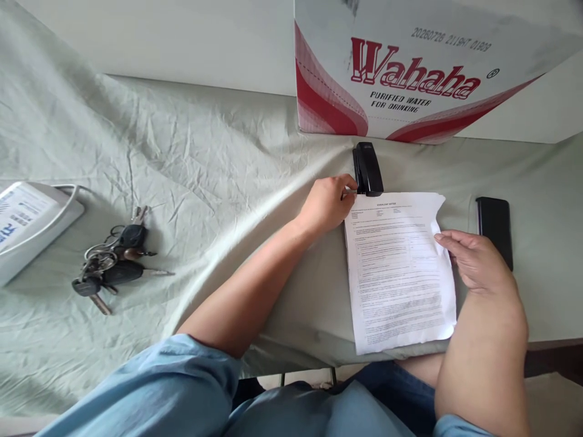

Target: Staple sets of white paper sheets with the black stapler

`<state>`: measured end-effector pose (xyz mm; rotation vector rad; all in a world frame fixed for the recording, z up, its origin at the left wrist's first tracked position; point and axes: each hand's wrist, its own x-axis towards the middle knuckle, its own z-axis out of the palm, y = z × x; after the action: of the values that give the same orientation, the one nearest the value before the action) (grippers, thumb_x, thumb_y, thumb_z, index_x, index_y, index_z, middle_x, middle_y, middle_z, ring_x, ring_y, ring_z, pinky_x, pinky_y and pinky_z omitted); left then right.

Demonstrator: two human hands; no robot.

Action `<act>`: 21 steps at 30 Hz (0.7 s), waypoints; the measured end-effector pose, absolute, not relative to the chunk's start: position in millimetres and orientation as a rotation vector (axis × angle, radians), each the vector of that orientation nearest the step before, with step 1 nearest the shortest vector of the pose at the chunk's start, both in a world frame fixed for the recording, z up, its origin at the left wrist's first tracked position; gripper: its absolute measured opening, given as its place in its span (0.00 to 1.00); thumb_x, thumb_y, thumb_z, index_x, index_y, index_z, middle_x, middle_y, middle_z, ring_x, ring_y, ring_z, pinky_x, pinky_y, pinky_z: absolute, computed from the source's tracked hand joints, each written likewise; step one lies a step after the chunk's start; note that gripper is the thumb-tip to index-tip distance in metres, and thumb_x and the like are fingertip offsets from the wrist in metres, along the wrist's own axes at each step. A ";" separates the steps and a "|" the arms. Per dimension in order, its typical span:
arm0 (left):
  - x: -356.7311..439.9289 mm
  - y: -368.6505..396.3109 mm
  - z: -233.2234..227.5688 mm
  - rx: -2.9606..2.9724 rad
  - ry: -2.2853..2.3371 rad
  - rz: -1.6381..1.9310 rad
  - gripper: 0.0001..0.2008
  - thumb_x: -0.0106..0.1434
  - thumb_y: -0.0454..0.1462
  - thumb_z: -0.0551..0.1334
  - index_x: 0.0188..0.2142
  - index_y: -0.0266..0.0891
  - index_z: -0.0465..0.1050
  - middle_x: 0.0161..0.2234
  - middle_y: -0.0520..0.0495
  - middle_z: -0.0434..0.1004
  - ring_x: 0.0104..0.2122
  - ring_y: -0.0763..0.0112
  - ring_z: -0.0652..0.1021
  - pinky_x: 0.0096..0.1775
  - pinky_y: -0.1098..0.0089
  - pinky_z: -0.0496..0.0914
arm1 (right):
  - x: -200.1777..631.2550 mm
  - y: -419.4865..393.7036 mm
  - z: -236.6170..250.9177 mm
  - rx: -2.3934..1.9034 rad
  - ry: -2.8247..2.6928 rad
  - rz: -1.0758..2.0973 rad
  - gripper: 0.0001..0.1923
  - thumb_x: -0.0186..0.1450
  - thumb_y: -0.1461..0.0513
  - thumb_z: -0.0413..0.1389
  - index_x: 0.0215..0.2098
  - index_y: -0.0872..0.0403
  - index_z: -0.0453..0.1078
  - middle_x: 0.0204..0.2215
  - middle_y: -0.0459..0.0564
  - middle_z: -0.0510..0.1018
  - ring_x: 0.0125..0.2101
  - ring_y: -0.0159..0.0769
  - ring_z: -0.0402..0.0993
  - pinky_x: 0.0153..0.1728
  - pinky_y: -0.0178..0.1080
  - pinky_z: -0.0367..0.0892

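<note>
Printed sheets of paper (396,273) lie on the cloth in front of me, slightly crumpled along the right side. My left hand (325,203) is closed at their top left corner, its fingers curled and the fingertips close against a black stapler (370,170). The stapler stands at the top edge of the paper, its near end meeting that edge. On the other side, my right hand (476,261) pinches the right edge of the sheets, thumb on top and the other fingers partly hidden.
A black phone (496,227) lies to the right, partly behind my right hand. A white carton of bottled water (332,67) stands at the back. To the left are a bunch of keys (113,255) and a white object with a label (36,224). A wrinkled pale green cloth (218,145) covers the table.
</note>
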<state>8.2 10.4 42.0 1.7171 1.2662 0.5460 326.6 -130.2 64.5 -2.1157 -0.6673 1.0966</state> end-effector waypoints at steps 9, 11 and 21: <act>5.5 8.4 23.1 1.841 1.124 0.820 0.36 0.73 0.25 0.55 0.75 0.44 0.80 0.55 0.40 0.89 0.52 0.58 0.87 0.60 0.58 0.82 | 328.6 -129.2 60.1 -2.074 -0.649 1.028 0.24 0.40 0.50 0.87 0.30 0.47 0.87 0.30 0.42 0.89 0.31 0.38 0.78 0.36 0.41 0.74; 4.3 9.9 17.1 1.960 1.043 0.887 0.36 0.73 0.25 0.56 0.73 0.50 0.83 0.68 0.37 0.84 0.60 0.54 0.85 0.65 0.51 0.82 | 329.7 -130.1 59.2 -2.071 -0.663 1.030 0.23 0.42 0.50 0.87 0.31 0.47 0.87 0.30 0.42 0.89 0.32 0.38 0.79 0.37 0.40 0.75; 5.5 13.4 18.1 2.146 0.917 0.692 0.41 0.66 0.18 0.56 0.64 0.56 0.91 0.77 0.52 0.84 0.86 0.48 0.70 0.83 0.32 0.66 | 337.4 -133.2 53.5 -2.071 -0.746 1.025 0.23 0.48 0.47 0.85 0.34 0.47 0.86 0.31 0.42 0.89 0.32 0.40 0.80 0.37 0.42 0.75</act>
<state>5.5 13.4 18.1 2.1464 0.9165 0.6925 337.4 -133.2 53.5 -2.0707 -0.7463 1.0250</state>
